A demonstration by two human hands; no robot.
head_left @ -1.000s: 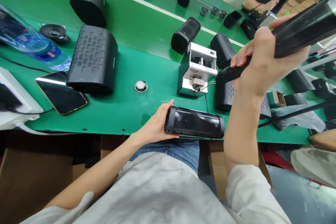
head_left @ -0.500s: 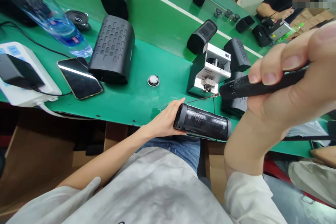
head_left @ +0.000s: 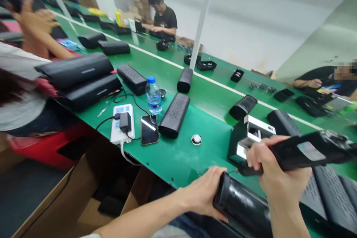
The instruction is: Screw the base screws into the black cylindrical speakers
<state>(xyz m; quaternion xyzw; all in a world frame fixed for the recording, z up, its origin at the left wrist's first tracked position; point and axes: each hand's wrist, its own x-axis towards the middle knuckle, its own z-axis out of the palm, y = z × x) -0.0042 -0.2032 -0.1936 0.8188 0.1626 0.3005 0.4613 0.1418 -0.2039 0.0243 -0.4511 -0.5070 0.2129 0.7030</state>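
My left hand [head_left: 208, 193] is closed round the end of a black speaker [head_left: 242, 204] with a shiny mesh front, at the bench's front edge. In my right hand [head_left: 276, 163] is a black electric screwdriver [head_left: 304, 150] with a pale label on its side. Its thin bit points left toward the speaker's upper end, close to my left fingertips; whether they touch, I cannot tell. Just behind my right hand stands a white and black screw feeder [head_left: 248, 137], partly covered by that hand. A small round silver part [head_left: 196, 140] lies on the green bench [head_left: 178, 160].
Left of the silver part are a speaker [head_left: 175, 115], a phone [head_left: 149, 130], a water bottle [head_left: 153, 96] and a power strip [head_left: 115, 130] with cables. More speakers [head_left: 331, 193] crowd the right. Co-workers sit across the bench and at far left.
The view has swung left and up, so the co-workers at left and across now show. Both hands keep their holds; the screwdriver appears lower and more of its rear end shows.
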